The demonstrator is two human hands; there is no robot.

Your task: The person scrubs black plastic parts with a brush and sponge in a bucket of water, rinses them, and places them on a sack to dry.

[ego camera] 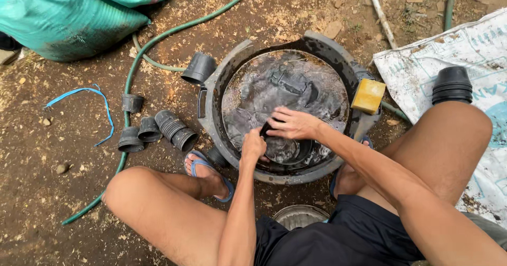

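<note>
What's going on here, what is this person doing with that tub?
A person squats over a dark basin of murky water on bare dirt. Both hands are in it on a black plastic pot: the left hand grips its edge, and the right hand lies across its top. A yellow sponge block sits on the rim. More black pots lie on the ground to the left, beside a green hose.

Person: bare arms and legs, no sleeves visible. Dark navy shorts (pixel 343 234). Blue flip-flop sandals (pixel 207 172) on both feet; hands (pixel 293 124) ungloved.
</note>
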